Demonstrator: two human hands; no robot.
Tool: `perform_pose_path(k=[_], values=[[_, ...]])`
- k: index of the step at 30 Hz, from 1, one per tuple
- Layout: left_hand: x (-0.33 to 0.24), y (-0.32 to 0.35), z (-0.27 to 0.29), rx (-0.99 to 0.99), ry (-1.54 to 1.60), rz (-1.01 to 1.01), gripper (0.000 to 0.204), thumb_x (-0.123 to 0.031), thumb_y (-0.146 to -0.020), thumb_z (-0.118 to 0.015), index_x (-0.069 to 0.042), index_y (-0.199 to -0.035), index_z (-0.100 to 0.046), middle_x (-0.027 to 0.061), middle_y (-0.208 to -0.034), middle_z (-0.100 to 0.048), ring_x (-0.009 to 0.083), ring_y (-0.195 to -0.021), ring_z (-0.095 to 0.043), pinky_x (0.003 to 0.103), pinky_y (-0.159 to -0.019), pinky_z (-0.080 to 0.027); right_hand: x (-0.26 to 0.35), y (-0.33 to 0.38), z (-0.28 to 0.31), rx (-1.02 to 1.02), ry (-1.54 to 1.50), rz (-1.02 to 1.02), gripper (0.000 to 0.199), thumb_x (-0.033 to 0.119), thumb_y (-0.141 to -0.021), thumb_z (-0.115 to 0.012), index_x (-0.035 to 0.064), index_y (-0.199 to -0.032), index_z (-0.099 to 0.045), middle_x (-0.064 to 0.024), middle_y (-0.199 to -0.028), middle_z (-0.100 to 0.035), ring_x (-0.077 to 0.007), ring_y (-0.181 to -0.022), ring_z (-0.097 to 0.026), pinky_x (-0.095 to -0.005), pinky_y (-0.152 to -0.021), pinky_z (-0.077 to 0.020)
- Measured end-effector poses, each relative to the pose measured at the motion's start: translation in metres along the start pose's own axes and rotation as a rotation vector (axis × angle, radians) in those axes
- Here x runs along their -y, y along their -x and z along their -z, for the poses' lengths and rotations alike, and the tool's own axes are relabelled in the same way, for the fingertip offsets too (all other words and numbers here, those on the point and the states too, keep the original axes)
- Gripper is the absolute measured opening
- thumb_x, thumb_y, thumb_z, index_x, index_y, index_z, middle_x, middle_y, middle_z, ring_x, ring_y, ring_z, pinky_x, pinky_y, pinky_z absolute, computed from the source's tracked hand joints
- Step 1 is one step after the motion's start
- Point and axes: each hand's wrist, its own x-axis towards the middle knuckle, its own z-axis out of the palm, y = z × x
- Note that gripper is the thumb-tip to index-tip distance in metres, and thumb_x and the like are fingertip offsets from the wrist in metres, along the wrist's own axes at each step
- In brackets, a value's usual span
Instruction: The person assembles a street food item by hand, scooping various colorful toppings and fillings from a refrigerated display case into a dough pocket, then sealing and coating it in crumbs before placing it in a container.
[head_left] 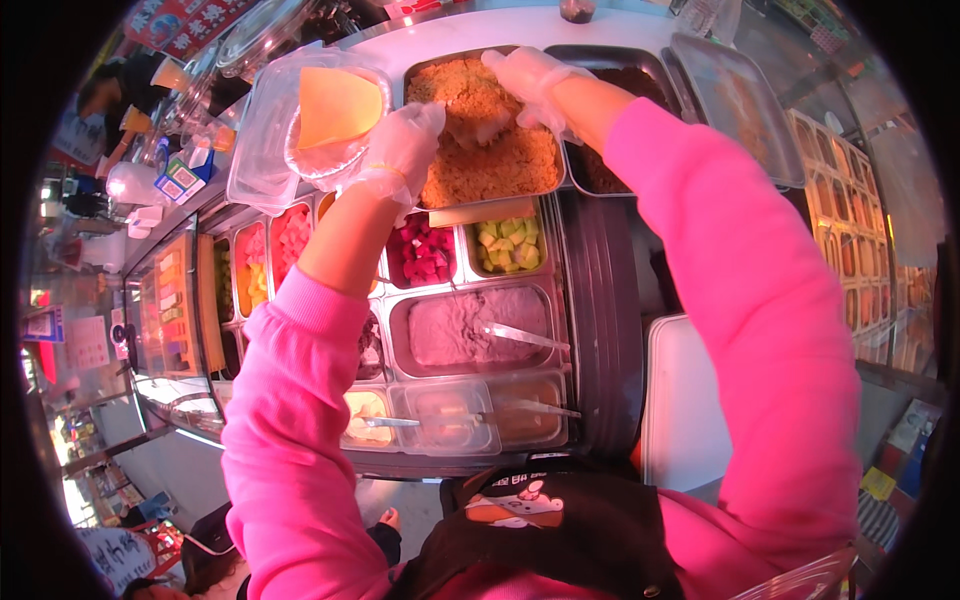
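Both my hands wear clear plastic gloves and work at a metal tray (562, 182) of orange, floss-like crumbs (490, 172). Between them is a rounded lump coated in crumbs (462, 88); what lies inside it is hidden. My left hand (405, 150) is at the tray's left edge, its fingers bent against the lump's lower left side. On the far right side, my right hand (530, 85) curls its fingers over the lump. Left of my left hand stands a round white container (300, 155) with a pale yellow sheet (338, 108) on top.
Nearer me, metal pans hold magenta cubes (425, 255), green cubes (508, 243) and purple paste (470, 325) with a spatula (525, 336). Right of the crumbs are a tray of dark crumbs (635, 85) and a lidded container (735, 105). A clear lid (445, 415) covers one near pan.
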Motion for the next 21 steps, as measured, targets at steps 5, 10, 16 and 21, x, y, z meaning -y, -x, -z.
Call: perform_pose_path(k=[5, 10, 16, 21], values=[[-0.025, 0.022, 0.007, 0.333, -1.139, -0.377, 0.024, -0.023, -0.086, -0.071, -0.004, -0.098, -0.078, 0.0226, -0.101, -0.076, 0.0391, -0.102, -0.073, 0.044, -0.087, -0.059, -0.023, -0.013, -0.018, 0.190, 0.521, 0.046, 0.066, 0.052, -0.104, -0.045, 0.0032, -0.148, -0.052, -0.0228, -0.148, -0.053, -0.0368, -0.096, -0.069, -0.0512, -0.078, -0.0562], [-0.045, 0.027, -0.012, 0.411, -1.261, -0.287, 0.016, -0.010, -0.080, -0.074, -0.005, -0.093, -0.082, 0.0177, -0.099, -0.077, 0.0350, -0.096, -0.076, 0.041, -0.082, -0.062, -0.030, 0.002, -0.033, 0.149, 0.418, -0.055, 0.058, 0.047, -0.100, -0.051, 0.0011, -0.133, -0.061, -0.0261, -0.128, -0.062, -0.0401, -0.086, -0.067, -0.0547, -0.072, -0.0541], [-0.017, 0.020, -0.036, 0.076, -0.791, 0.012, 0.027, -0.006, -0.085, -0.062, 0.003, -0.107, -0.075, 0.0305, -0.115, -0.071, 0.0402, -0.112, -0.070, 0.042, -0.092, -0.058, -0.017, 0.039, -0.040, 0.059, 0.027, -0.199, 0.066, 0.049, -0.098, -0.053, -0.0007, -0.141, -0.050, -0.0306, -0.118, -0.061, -0.0451, -0.101, -0.064, -0.0620, -0.082, -0.0516], [-0.018, 0.007, -0.053, -0.259, 0.226, 0.376, 0.034, -0.003, -0.086, -0.067, 0.002, -0.119, -0.060, 0.0190, -0.099, -0.069, 0.0321, -0.087, -0.067, 0.041, -0.074, -0.054, -0.026, 0.024, -0.055, -0.128, -0.391, -0.335, 0.058, 0.043, -0.097, -0.060, 0.0036, -0.140, -0.053, -0.0225, -0.122, -0.061, -0.0385, -0.115, -0.062, -0.0559, -0.090, -0.0536]])
